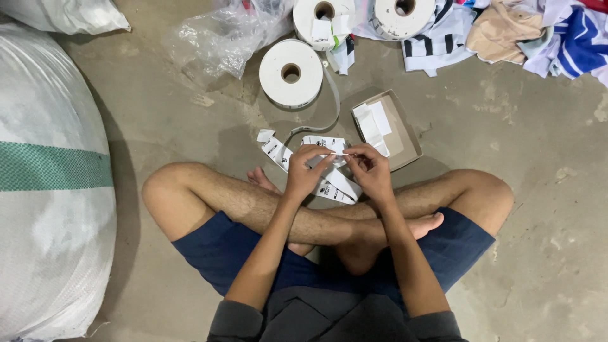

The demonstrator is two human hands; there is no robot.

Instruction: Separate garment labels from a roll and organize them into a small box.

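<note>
Sitting cross-legged on the concrete floor [506, 139], the person pinches a white label strip [329, 144] between both hands: left hand [306, 170] and right hand [370, 170], fingers closed on it above the shins. The strip trails from a white roll [291, 73]; a shallow cardboard box [405, 136] lies just beside, within reach

A person sits cross-legged on a concrete floor [519, 126], the left hand [306, 170] and right hand [370, 170] pinching a white label strip [329, 166] between them. Beyond lie a tape roll [291, 73], a small cardboard tray [396, 130] and crumpled clothes [506, 31].
</note>
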